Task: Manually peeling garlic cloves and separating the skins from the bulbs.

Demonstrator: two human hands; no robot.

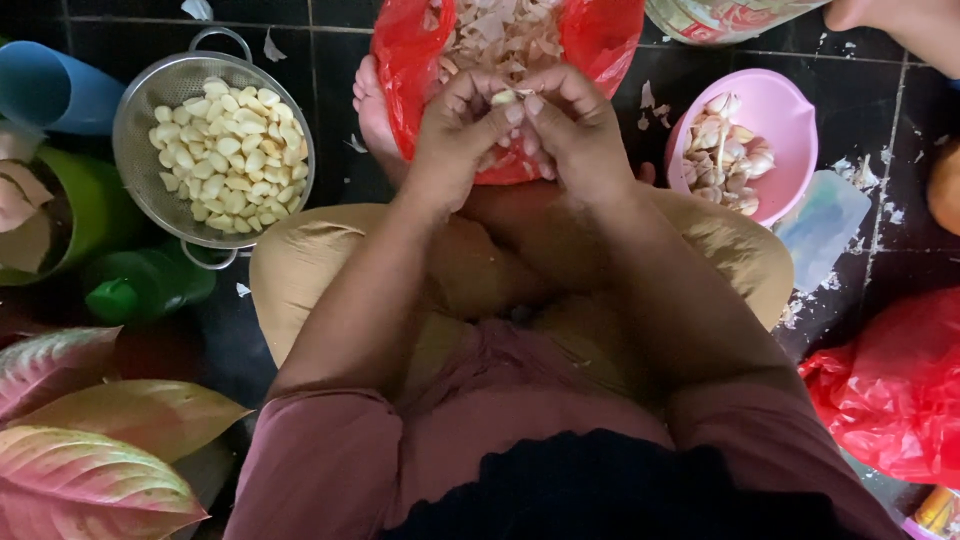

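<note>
My left hand and my right hand meet over a red plastic bag full of papery garlic skins. Together the fingertips pinch one pale garlic clove. A metal colander heaped with peeled cloves stands to the left. To the right a pink bowl holds unpeeled cloves. I sit on the dark tiled floor with my knees bent.
A blue cup, a green pot and a green bottle stand at the left above large reddish leaves. Another red bag lies at the right. Someone's foot rests beside the bag; another person's hand shows top right.
</note>
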